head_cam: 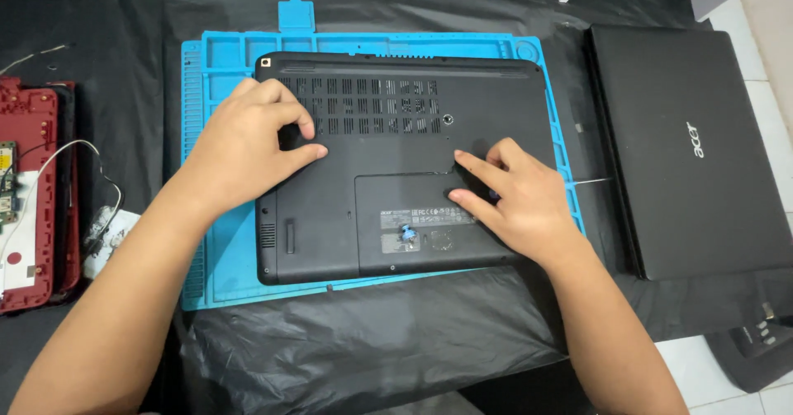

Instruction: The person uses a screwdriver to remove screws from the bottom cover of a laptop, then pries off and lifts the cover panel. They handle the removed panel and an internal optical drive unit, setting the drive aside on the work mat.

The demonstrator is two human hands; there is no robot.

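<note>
Black laptop (388, 175) (underside up), both hands pressing

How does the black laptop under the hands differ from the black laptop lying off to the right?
The black laptop on the blue silicone mat lies underside up, vents and labels showing; the closed black laptop on the right lies lid up, plain and smooth. The first rests on the blue silicone mat with both hands on it; the second lies untouched on black sheeting. Both are black and closed.

Black plastic-covered table (372, 341) under blue mat (216, 275), closed black laptop (694, 142), red opened laptop shell (33, 192).
</note>
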